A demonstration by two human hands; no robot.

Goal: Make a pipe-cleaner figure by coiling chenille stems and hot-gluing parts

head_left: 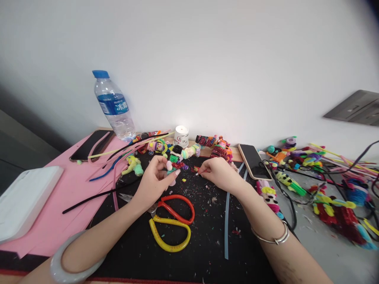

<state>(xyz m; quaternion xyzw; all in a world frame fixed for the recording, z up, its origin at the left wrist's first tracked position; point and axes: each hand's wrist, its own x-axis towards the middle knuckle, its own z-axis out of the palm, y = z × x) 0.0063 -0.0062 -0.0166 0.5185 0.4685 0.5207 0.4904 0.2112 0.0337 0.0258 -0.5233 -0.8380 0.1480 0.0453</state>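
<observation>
My left hand (155, 179) is closed on a small pipe-cleaner figure (177, 166) with green, pink and glittery purple parts, partly covered by my fingers. A short gap to the right, my right hand (221, 172) pinches a small glittery red piece of pipe cleaner (195, 169). Below my left hand lie scissors (177, 224) with one red and one yellow handle loop; my left wrist covers part of the blades. Behind both hands, more pipe-cleaner figures (191, 151) lie around an upturned paper cup (181, 136). A pale blue strip (227, 225) lies below my right hand.
A water bottle (114, 104) leans on the wall at back left. A dark phone (91, 145) and a white box (28, 201) rest on pink sheets (71, 197). Another phone (254, 161), a cable (291, 205) and several figures (291, 183) lie right. Scraps dot the black mat (204, 252).
</observation>
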